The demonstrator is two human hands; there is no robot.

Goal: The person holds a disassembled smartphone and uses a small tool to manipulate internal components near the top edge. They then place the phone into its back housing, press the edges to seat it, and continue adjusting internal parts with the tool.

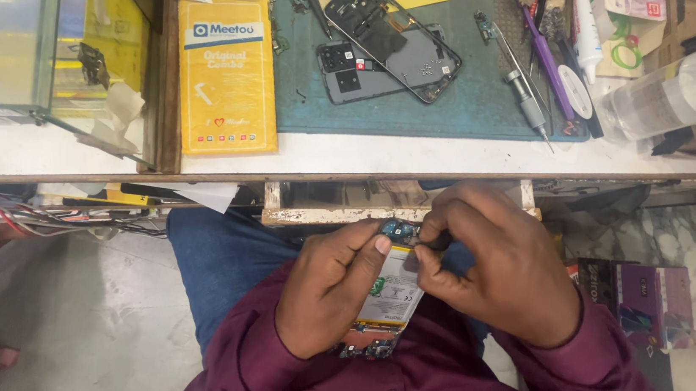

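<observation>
Here, I am steadying an opened phone (385, 297) in my left hand (330, 292), right hand (494, 265) fingertips pinching at its top edge; likely light, fragile, best gripped by its sides.

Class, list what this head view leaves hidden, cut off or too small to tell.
- Top of the opened phone: covered by the left hand and right hand.
- Whatever the right hand's fingertips pinch: too small.
- Clear plastic bottle: cut off by the right edge.
- Purple box: partly behind the right sleeve.
</observation>
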